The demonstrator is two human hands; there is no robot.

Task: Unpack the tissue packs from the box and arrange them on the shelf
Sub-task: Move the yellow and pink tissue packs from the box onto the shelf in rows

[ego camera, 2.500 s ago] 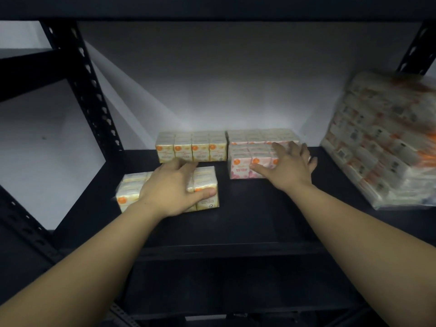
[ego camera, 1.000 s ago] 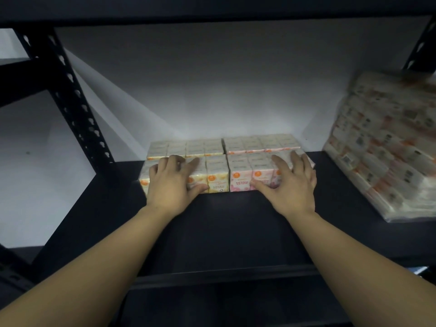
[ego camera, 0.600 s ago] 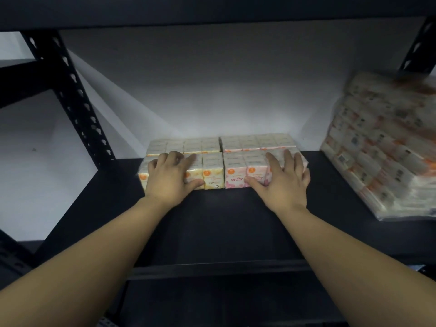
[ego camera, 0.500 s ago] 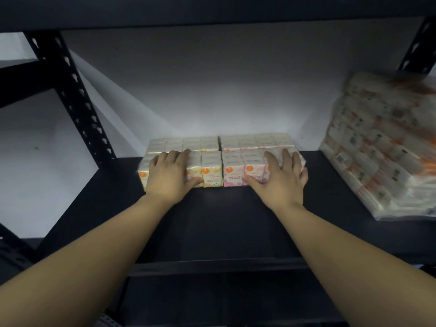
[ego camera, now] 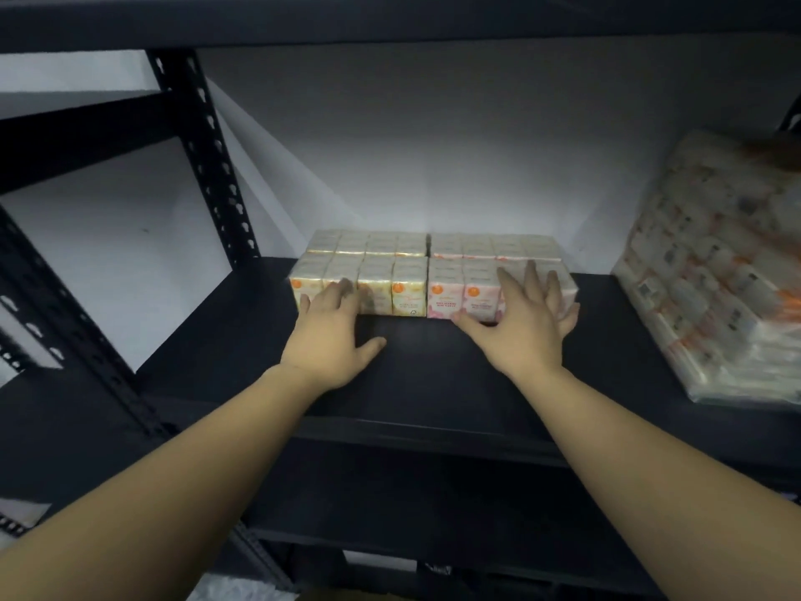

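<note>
Yellow tissue packs [ego camera: 390, 292], pink tissue packs [ego camera: 459, 297], black shelf [ego camera: 433, 383]

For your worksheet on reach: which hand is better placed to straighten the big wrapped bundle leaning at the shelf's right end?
Probably the right hand: it lies at the pink packs, nearer that bundle. The left hand sits farther off.

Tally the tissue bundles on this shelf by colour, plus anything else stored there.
Yellow tissue bundles: 2, front and back
Pink tissue bundles: 2, front and back
Large clear-wrapped bale, leaning at right: 1
Total: 5
</note>
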